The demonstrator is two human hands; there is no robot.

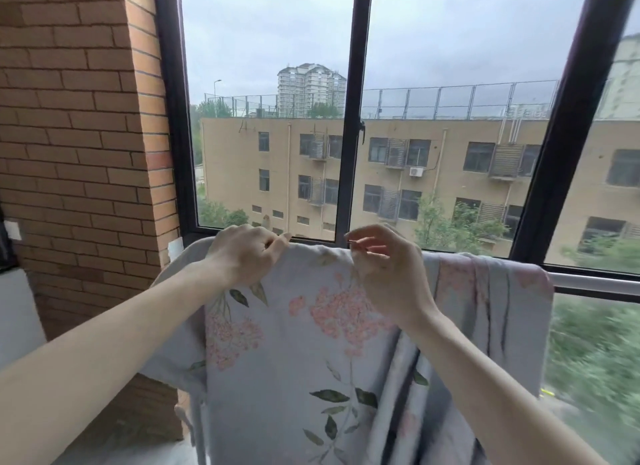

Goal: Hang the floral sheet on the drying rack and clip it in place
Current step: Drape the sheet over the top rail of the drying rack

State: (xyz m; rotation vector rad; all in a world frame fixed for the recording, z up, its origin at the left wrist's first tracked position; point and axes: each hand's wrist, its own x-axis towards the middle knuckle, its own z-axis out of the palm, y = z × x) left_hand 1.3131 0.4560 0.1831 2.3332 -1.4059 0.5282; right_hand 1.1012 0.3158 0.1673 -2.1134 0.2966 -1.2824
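Two bare forearms nearest, reaching up and away from the lower corners. Beyond them, the floral sheet (304, 378), pale grey with pink blossom and green leaves, draped over the rack's top rail (595, 283) and hanging down toward the camera, bunched in folds at the right. At the top fold, the left hand (242, 253) gripped the cloth, fingers curled over the edge, thumb tucked against it. Just to its right, the right hand (388, 274) hovered at the same fold, fingers loosely curled, fingertips seeming to pinch something thin; too small to tell whether a clip or a bit of cloth. Probably the clipping step, with draping done. Next move likely needed: cloth held taut on the rail, a clip pressed over both. Farther off, the brick wall (76, 118) left, the dark-framed window (353, 118) and a beige building (450, 173) beyond.
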